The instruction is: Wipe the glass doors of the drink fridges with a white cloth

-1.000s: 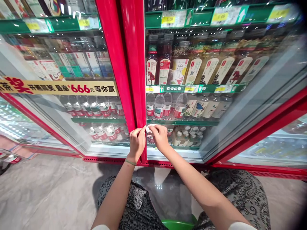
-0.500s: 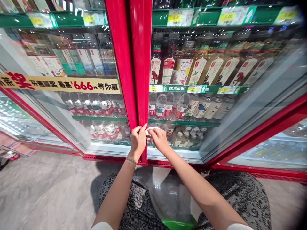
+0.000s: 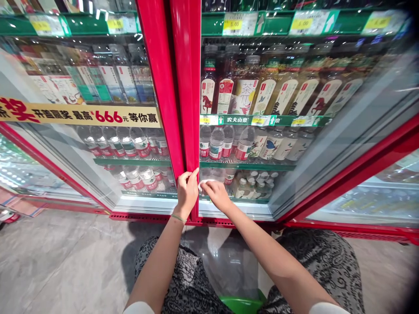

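Low on the fridge, my left hand [image 3: 187, 192] lies against the red door frame [image 3: 189, 131], its fingers bent around the edge where two glass doors meet. Just right of it, my right hand [image 3: 216, 194] pinches a crumpled white cloth or tissue [image 3: 202, 185] at the inner edge of the frame and the right glass door. The exact material is too small to tell. Behind the glass, near my right hand, stand water bottles with red labels [image 3: 229, 175] and small bottles with white caps [image 3: 253, 185].
A yellow promotional strip [image 3: 78, 115] crosses the left door. Shelves of bottled tea [image 3: 265, 96] fill the right side. Below me, between my knees in patterned trousers [image 3: 314, 261], a green container [image 3: 244, 304] sits on the grey tiled floor [image 3: 72, 257].
My right hand has shifted slightly down and away from my left with the white cloth or tissue, opening a small gap. My left hand keeps its hold. The view has moved a little.
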`<action>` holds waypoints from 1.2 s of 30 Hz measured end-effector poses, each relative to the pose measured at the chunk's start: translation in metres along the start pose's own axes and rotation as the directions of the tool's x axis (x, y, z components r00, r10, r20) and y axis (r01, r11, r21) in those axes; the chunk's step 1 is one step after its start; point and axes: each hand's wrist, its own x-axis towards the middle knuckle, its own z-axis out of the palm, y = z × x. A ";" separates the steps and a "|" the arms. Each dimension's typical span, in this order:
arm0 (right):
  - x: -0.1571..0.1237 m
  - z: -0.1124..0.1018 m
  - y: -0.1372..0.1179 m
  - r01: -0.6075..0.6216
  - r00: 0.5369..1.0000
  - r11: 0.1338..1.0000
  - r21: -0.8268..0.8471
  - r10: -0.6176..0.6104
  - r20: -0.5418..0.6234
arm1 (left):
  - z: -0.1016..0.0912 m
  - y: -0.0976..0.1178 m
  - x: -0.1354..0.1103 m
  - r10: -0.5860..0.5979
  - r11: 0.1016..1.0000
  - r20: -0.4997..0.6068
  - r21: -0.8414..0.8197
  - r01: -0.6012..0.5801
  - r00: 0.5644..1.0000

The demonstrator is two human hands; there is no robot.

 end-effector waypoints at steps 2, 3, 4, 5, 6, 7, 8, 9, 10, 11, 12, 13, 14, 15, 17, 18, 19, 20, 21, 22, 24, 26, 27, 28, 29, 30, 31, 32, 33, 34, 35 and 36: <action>-0.024 0.001 0.000 0.103 0.995 0.992 -0.075 -0.101 0.027 | -0.001 0.001 -0.001 0.009 1.000 0.006 -0.001 -0.009 1.000; -0.031 -0.001 0.001 0.117 0.993 0.988 -0.103 -0.116 0.021 | -0.002 0.002 -0.002 0.016 1.000 0.018 -0.002 -0.016 1.000; -0.031 -0.005 0.003 0.104 0.995 0.988 -0.116 -0.104 0.004 | -0.002 0.003 -0.004 0.027 1.000 0.032 -0.004 -0.027 0.999; -0.027 -0.010 0.007 0.074 0.997 0.990 -0.122 -0.077 -0.014 | -0.002 0.003 -0.006 0.043 0.999 0.046 -0.006 -0.043 0.998; -0.018 -0.016 0.011 0.039 0.998 0.992 -0.124 -0.043 -0.034 | -0.001 0.004 -0.008 0.063 0.998 0.061 -0.006 -0.063 0.996; -0.007 -0.022 0.015 0.003 0.998 0.993 -0.122 -0.010 -0.057 | 0.000 0.005 -0.010 0.084 0.996 0.076 -0.005 -0.084 0.994; 0.003 -0.027 0.019 -0.035 0.996 0.992 -0.122 0.024 -0.087 | 0.002 0.005 -0.012 0.103 0.995 0.090 -0.004 -0.103 0.991; 0.011 -0.031 0.023 -0.063 0.992 0.991 -0.120 0.049 -0.114 | 0.003 0.006 -0.013 0.117 0.993 0.101 -0.004 -0.117 0.988; 0.014 -0.034 0.026 -0.071 0.991 0.990 -0.120 0.056 -0.125 | 0.005 0.007 -0.014 0.127 0.992 0.107 -0.006 -0.127 0.986; 0.011 -0.035 0.028 -0.057 0.992 0.990 -0.127 0.042 -0.118 | 0.007 0.007 -0.015 0.133 0.991 0.106 -0.009 -0.133 0.985; 0.003 -0.035 0.030 -0.025 0.996 0.989 -0.142 0.012 -0.093 | 0.008 0.008 -0.014 0.136 0.991 0.101 -0.011 -0.135 0.986; -0.011 -0.033 0.031 0.019 0.998 0.986 -0.164 -0.028 -0.053 | 0.009 0.008 -0.014 0.136 0.991 0.095 -0.011 -0.136 0.986; -0.026 -0.032 0.031 0.066 0.998 0.980 -0.185 -0.069 -0.006 | 0.009 0.008 -0.014 0.136 0.991 0.091 -0.008 -0.136 0.986; -0.042 -0.030 0.032 0.100 0.995 0.975 -0.201 -0.094 0.036 | 0.009 0.009 -0.013 0.138 0.990 0.092 -0.001 -0.138 0.986; -0.066 -0.029 0.035 0.124 0.990 0.971 -0.203 -0.107 0.089 | 0.009 0.011 -0.014 0.150 0.988 0.110 0.025 -0.154 0.983; -0.069 -0.031 0.038 0.112 0.991 0.974 -0.198 -0.094 0.097 | 0.010 0.012 -0.014 0.163 0.985 0.121 0.044 -0.169 0.979; -0.068 -0.033 0.041 0.085 0.994 0.978 -0.192 -0.069 0.088 | 0.010 0.013 -0.015 0.179 0.980 0.132 0.063 -0.189 0.975; -0.062 -0.036 0.044 0.043 0.998 0.981 -0.188 -0.032 0.062 | 0.011 0.015 -0.016 0.201 0.974 0.141 0.078 -0.214 0.969; -0.053 -0.039 0.048 -0.009 1.000 0.983 -0.186 0.012 0.018 | 0.013 0.017 -0.016 0.226 0.967 0.147 0.084 -0.240 0.963; -0.043 -0.042 0.052 -0.060 0.998 0.981 -0.182 0.055 -0.033 | 0.015 0.019 -0.017 0.250 0.961 0.153 0.080 -0.264 0.956; -0.030 -0.047 0.058 -0.132 0.987 0.976 -0.172 0.113 -0.116 | 0.021 0.022 -0.018 0.286 0.953 0.164 0.055 -0.298 0.944; -0.033 -0.048 0.061 -0.106 0.990 0.977 -0.185 0.086 -0.115 | 0.028 0.025 -0.019 0.295 0.951 0.181 0.037 -0.306 0.938; -0.041 -0.048 0.061 -0.063 0.995 0.978 -0.199 0.047 -0.084 | 0.031 0.026 -0.020 0.288 0.953 0.191 0.034 -0.300 0.938; -0.051 -0.048 0.061 -0.012 0.999 0.977 -0.213 0.003 -0.041 | 0.034 0.027 -0.020 0.281 0.956 0.200 0.031 -0.292 0.939; -0.062 -0.048 0.060 0.039 0.999 0.974 -0.222 -0.040 0.002 | 0.037 0.027 -0.021 0.272 0.959 0.208 0.028 -0.283 0.940; -0.071 -0.049 0.060 0.075 0.997 0.971 -0.226 -0.069 0.034 | 0.039 0.028 -0.021 0.262 0.962 0.214 0.025 -0.273 0.941; -0.077 -0.050 0.060 0.082 0.996 0.972 -0.222 -0.073 0.045 | 0.041 0.029 -0.022 0.255 0.964 0.219 0.023 -0.266 0.942; -0.079 -0.053 0.062 0.065 0.998 0.975 -0.213 -0.058 0.038 | 0.043 0.030 -0.022 0.251 0.965 0.224 0.024 -0.263 0.942; -0.076 -0.056 0.064 0.037 0.999 0.978 -0.204 -0.034 0.018 | 0.044 0.031 -0.023 0.250 0.964 0.229 0.027 -0.263 0.941; -0.070 -0.060 0.067 -0.004 1.000 0.981 -0.196 0.000 -0.019 | 0.046 0.032 -0.023 0.251 0.963 0.235 0.033 -0.266 0.939; -0.061 -0.064 0.070 -0.051 0.997 0.981 -0.187 0.039 -0.068 | 0.047 0.034 -0.023 0.255 0.962 0.243 0.039 -0.272 0.936; -0.052 -0.067 0.073 -0.098 0.990 0.980 -0.174 0.077 -0.120 | 0.048 0.035 -0.023 0.258 0.959 0.253 0.046 -0.278 0.932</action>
